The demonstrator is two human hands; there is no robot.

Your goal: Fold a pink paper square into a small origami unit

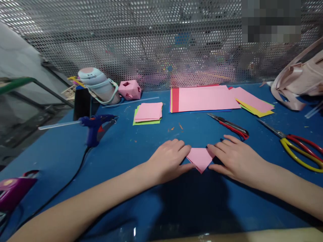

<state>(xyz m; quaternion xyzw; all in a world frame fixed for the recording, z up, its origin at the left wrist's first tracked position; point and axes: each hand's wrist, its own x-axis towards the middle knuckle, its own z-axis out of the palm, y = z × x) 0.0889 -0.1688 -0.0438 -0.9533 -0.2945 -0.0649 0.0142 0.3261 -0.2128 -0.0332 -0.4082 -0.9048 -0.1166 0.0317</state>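
A small pink paper folded into a triangle lies on the blue table, its point toward me. My left hand rests flat on the paper's left corner, fingers stretched out and pressing it down. On the right corner my right hand lies the same way, fingers spread flat. Neither hand grips anything.
A red box cutter and red-and-yellow scissors lie to the right. Stacks of coloured paper and small pink squares sit behind. A blue glue gun with its cord, a bottle, a pink paper cube and a pink bag stand around.
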